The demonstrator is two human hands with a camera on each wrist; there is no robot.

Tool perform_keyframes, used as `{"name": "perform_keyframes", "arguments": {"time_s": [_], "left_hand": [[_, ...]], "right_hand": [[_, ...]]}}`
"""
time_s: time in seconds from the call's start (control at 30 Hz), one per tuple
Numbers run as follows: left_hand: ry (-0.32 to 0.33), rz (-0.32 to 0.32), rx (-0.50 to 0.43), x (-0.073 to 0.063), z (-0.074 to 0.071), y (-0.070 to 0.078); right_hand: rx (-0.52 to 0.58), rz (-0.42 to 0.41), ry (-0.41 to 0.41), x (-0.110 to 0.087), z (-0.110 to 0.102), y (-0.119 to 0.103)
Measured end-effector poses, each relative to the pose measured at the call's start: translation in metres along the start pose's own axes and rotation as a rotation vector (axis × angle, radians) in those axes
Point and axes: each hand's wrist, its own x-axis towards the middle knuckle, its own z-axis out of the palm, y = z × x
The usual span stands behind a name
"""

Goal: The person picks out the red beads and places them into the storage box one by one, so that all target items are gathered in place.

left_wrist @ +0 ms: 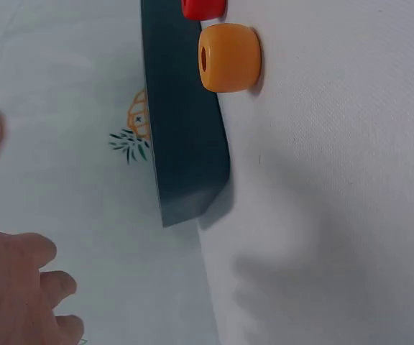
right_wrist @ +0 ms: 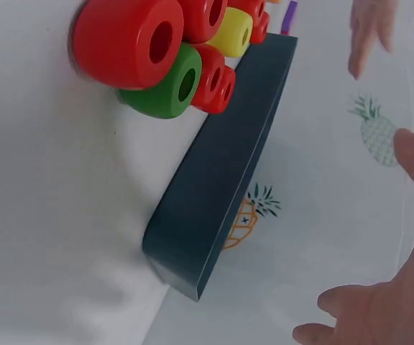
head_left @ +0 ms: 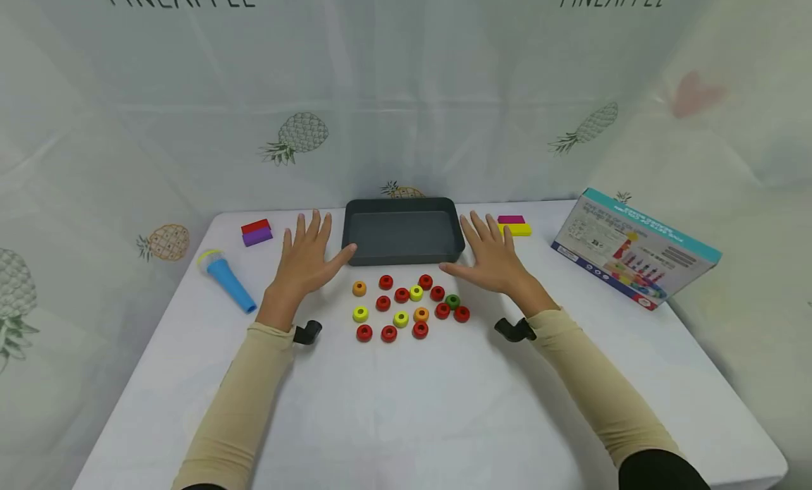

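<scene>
My left hand (head_left: 306,259) hovers by the left side of a dark grey tray (head_left: 404,257), fingers spread and nothing held. My right hand (head_left: 491,259) is held the same way by the tray's right side, its fingers also spread. In front of the tray, between the two wrists, several small beads with holes are scattered on the white table: red (head_left: 389,333), yellow (head_left: 360,314), orange (head_left: 359,288) and one green bead (head_left: 452,302). In the right wrist view, the green bead (right_wrist: 165,86) lies among red ones; in the left wrist view, an orange bead (left_wrist: 232,57) shows close up.
A blue toy microphone (head_left: 230,282) lies at the left, near red and purple blocks (head_left: 256,236). Behind my right fingers are yellow and magenta blocks (head_left: 519,230). A printed toy box (head_left: 634,250) stands tilted at the right. A pineapple-print cloth (head_left: 406,88) hangs behind the table.
</scene>
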Motion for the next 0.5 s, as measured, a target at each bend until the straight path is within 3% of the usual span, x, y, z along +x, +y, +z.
{"name": "perform_keyframes", "arguments": {"time_s": [0.23, 0.5], "left_hand": [[-0.006, 0.002, -0.145, 0.007, 0.004, -0.006], [-0.033, -0.118, -0.347, 0.012, 0.017, -0.016]], "right_hand": [[0.046, -0.043, 0.040, -0.002, 0.007, 0.005], [0.135, -0.009, 0.041, -0.012, 0.013, 0.006]]}}
